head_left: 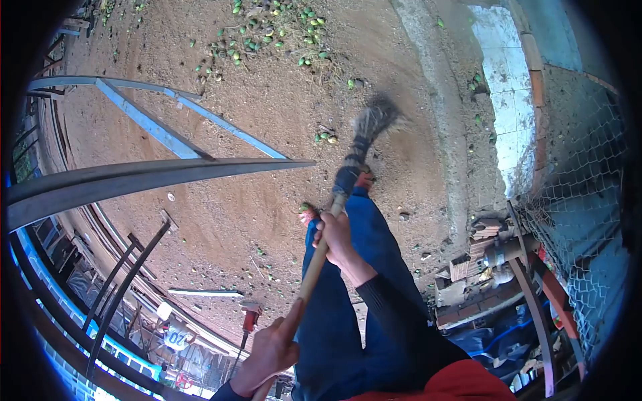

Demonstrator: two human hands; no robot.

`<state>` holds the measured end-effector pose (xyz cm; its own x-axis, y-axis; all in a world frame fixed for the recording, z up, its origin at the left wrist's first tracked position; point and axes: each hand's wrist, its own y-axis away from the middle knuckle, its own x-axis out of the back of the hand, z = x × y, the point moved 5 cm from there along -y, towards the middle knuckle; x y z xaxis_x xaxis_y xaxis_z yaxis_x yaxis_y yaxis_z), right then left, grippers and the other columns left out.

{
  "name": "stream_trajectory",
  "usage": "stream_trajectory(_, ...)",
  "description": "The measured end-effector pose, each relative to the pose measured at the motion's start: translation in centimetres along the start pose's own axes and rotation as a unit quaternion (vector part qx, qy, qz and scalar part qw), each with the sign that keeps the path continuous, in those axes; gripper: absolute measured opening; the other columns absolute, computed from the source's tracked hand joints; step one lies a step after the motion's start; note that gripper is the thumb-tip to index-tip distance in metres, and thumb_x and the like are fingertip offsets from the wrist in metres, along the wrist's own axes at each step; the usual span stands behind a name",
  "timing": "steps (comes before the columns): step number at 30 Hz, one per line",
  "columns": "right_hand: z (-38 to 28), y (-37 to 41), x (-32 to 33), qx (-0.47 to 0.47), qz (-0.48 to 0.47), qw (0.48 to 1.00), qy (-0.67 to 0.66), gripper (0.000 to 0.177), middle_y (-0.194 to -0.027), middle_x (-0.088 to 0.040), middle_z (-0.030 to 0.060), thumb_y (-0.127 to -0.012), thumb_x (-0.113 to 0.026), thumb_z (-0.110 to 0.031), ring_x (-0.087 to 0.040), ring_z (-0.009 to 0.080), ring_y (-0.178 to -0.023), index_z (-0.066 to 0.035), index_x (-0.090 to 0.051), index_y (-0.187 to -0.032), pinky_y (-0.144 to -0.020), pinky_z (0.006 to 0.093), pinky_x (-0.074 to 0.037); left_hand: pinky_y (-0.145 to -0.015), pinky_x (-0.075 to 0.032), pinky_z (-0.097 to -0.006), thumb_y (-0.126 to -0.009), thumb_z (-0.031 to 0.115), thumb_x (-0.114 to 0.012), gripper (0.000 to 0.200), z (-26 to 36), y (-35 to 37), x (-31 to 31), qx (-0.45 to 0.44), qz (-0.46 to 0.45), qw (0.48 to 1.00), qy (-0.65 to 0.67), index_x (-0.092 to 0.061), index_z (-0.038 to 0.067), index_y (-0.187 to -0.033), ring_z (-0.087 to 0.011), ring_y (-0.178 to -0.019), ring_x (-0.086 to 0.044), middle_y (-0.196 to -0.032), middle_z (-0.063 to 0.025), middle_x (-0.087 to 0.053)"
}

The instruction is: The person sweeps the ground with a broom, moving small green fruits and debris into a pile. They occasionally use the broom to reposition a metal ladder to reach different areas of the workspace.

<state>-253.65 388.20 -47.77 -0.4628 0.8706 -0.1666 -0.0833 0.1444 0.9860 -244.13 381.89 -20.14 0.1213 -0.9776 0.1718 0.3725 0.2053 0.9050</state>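
Note:
A broom with a pale wooden handle (313, 271) runs from the bottom of the view up to its dark bristles (376, 119), which are blurred over the brown dirt ground. Lower on the handle, my left hand (273, 351) is wrapped round the wood. My right hand (334, 235) grips it higher up, just below the dark binding (347, 179). Small green and yellow fruits (326, 137) lie left of the bristles, and a larger scatter of fruits (274, 30) lies beyond them.
A grey metal frame (160, 182) juts in from the left. A white-tiled strip (513, 100) and wire mesh (582, 220) line the right side. Stacked bricks (485, 247) stand at the lower right. A red tool (250, 319) lies on the ground near my left hand.

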Motion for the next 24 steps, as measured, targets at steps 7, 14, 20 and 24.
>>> stream_trajectory(7, -12.1, 0.3, -13.0, 0.064, -0.16, 0.981, 0.092, 0.019, -0.073, -0.052, 0.005, -0.088, -0.057, -0.009, -0.055, 0.0174, -0.05, -0.006, -0.041, -0.098, -0.043, 0.0365, -0.05, -0.06, -0.053, -0.0461, -0.065, -0.004, -0.052, 0.088, 3.6, -2.7, 3.3, 0.004, 0.201, 0.977, 0.073, -0.033, -0.001, -0.151, -0.0401, -0.065, -0.065, -0.081, -0.0238, -0.062)
stream_trajectory(14, -21.4, 6.5, -11.9, 0.164, -0.348, 0.89, 0.247, 0.039, -0.105, -0.064, 0.0099, -0.103, -0.047, -0.031, -0.067, 0.0204, -0.093, -0.007, -0.042, -0.133, -0.08, 0.0359, -0.056, -0.06, -0.049, -0.0306, -0.069, -0.003, -0.055, 0.089, 7.4, -9.1, 1.9, -0.03, 0.271, 0.893, 0.359, -0.028, 0.001, -0.154, -0.0179, -0.068, -0.058, -0.084, -0.014, -0.06)
stream_trajectory(20, -20.4, 15.1, 11.8, 0.01, -0.322, 0.876, 0.358, 0.073, -0.122, -0.059, 0.0097, -0.097, -0.059, -0.047, -0.061, 0.0214, -0.113, -0.01, -0.029, -0.152, -0.088, 0.0408, -0.054, -0.068, -0.052, -0.0318, -0.072, 0.0, -0.06, 0.087, 16.8, -23.8, -1.0, -0.101, 0.345, 0.76, 0.541, -0.027, -0.002, -0.153, -0.0192, -0.075, -0.061, -0.096, -0.0168, -0.066)
stream_trajectory(24, -25.2, 25.9, 21.0, -0.013, -0.248, 0.868, 0.43, 0.042, -0.064, -0.058, 0.0124, -0.086, -0.057, -0.004, -0.058, 0.0251, -0.045, -0.004, -0.044, -0.126, -0.051, 0.04, -0.052, -0.075, -0.053, -0.0394, -0.072, 0.003, -0.064, 0.083, 23.1, -28.4, -4.4, -0.084, 0.405, 0.701, 0.58, -0.03, -0.004, -0.148, -0.0284, -0.078, -0.065, -0.095, -0.0243, -0.065)
